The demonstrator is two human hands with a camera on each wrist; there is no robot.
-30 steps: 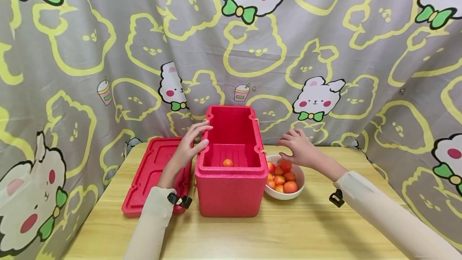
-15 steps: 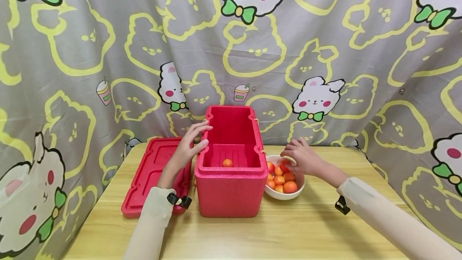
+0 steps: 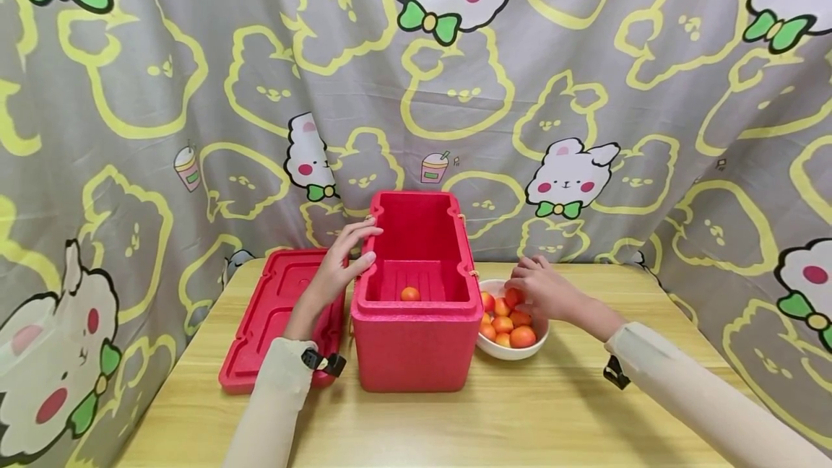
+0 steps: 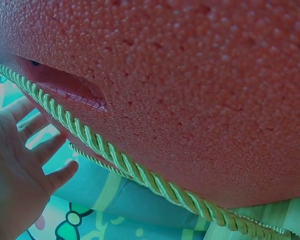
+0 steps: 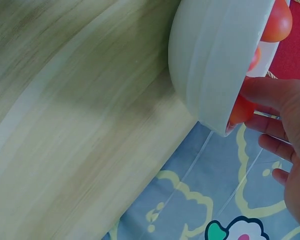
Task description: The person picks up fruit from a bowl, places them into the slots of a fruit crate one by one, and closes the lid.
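A red foam box (image 3: 416, 349) stands uncovered, one round orange-red fruit (image 3: 410, 294) on its floor. My left hand (image 3: 338, 258) rests on the box's left rim; in the left wrist view its fingers (image 4: 45, 150) look extended beside the box wall and a twisted rope (image 4: 97, 142). Right of the box is a white bowl (image 3: 513, 354) holding several orange-red fruits (image 3: 503, 324). At the bowl's far right side, my right hand (image 3: 549, 291) reaches over the rim. The right wrist view shows its thumb and forefinger pinching a fruit (image 5: 241, 111) inside the bowl.
A red lid (image 3: 279, 302) lies on the wooden table (image 3: 520, 410) left of the box, partly behind my left forearm. Behind the table hangs a grey patterned curtain (image 3: 364, 92), close to the box's far end.
My right hand has come from above the bowl, moving slightly right and down, to a fruit at the bowl's far right side. The left hand and the box have stayed still.
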